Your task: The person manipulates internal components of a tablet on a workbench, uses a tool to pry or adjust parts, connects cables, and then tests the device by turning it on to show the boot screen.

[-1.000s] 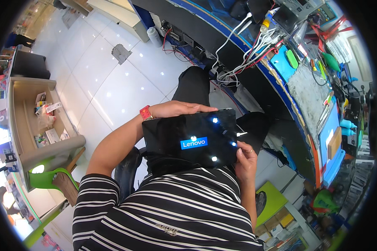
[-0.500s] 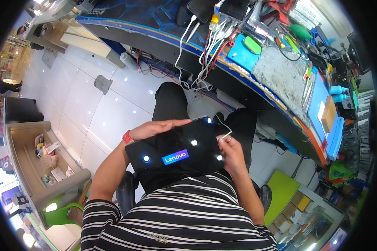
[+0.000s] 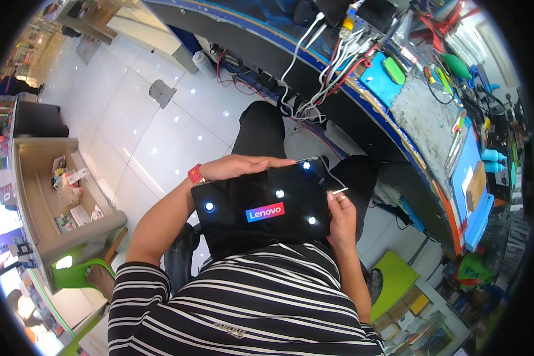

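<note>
Counter [image 3: 368,130] curves round the front and right, its near edge well apart from the black tablet [image 3: 234,202], which is held face up at the waist. Left hand [image 3: 237,168] clasps its far edge; right hand [image 3: 342,216] bunches thumb and fingers at its right edge by a white cable [image 3: 336,177], whether pinching the plug I cannot tell. The small logo panel [image 3: 265,212] has shifted from blue to blue-and-red, so the tablet is probably starting up.

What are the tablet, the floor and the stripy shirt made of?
Tablet: probably a glossy glass front, since it mirrors lights; its back is hidden.
Floor: likely glazed tiles, with joint lines and shiny reflections.
Striped shirt: matt cloth, maybe cotton, because it folds.
</note>
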Demonstrator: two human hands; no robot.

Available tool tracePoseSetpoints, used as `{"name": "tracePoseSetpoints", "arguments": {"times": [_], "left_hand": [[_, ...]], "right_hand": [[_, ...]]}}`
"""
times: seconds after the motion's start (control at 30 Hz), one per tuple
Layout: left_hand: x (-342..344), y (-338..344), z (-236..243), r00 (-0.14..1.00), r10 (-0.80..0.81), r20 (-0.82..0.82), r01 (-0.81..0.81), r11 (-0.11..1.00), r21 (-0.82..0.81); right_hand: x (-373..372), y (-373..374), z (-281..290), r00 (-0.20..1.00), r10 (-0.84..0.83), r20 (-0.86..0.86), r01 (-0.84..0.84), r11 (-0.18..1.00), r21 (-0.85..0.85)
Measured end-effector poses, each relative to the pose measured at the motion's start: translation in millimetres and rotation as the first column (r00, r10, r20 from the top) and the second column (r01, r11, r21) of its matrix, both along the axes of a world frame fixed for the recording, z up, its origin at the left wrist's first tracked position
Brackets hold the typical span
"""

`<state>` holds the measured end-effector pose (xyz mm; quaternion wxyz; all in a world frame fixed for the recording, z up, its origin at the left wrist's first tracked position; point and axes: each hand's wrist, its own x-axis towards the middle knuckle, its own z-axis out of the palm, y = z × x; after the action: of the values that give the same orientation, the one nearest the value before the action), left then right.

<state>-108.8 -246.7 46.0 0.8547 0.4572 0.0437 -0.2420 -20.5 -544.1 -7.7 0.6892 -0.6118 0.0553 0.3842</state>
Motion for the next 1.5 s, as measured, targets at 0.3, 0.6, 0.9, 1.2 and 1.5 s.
{"name": "tracePoseSetpoints", "arguments": {"times": [0.3, 0.6, 0.9, 1.2, 1.5], "left_hand": [[-6.7, -6.2, -14.3, 0.998, 0.044, -0.047, -0.046, 0.998, -0.044], [-4.8, -0.8, -19.0, 0.999, -0.002, 0.053, -0.006, 0.99, 0.141], [-0.6, 1.2, -30.4, 0.994, -0.061, 0.091, 0.043, 0.981, 0.188], [-4.4, -8.0, -17.2, 0.997, 0.048, -0.055, -0.051, 0.997, -0.05], [0.8, -6.6, -1.9, 0.997, 0.038, -0.066, -0.046, 0.991, -0.126]], "right_hand": [[-0.6, -4.7, 1.0, 0.996, -0.029, -0.089, 0.033, 0.998, 0.044], [-0.9, 0.5, 8.9, 0.997, -0.011, -0.076, 0.017, 0.996, 0.083], [2.3, -3.2, 4.2, 0.987, -0.064, -0.149, 0.084, 0.987, 0.134], [9.3, -8.6, 0.7, 0.987, 0.004, -0.159, 0.017, 0.991, 0.132], [6.8, -12.0, -5.9, 0.97, -0.032, -0.239, 0.105, 0.949, 0.298]]}}
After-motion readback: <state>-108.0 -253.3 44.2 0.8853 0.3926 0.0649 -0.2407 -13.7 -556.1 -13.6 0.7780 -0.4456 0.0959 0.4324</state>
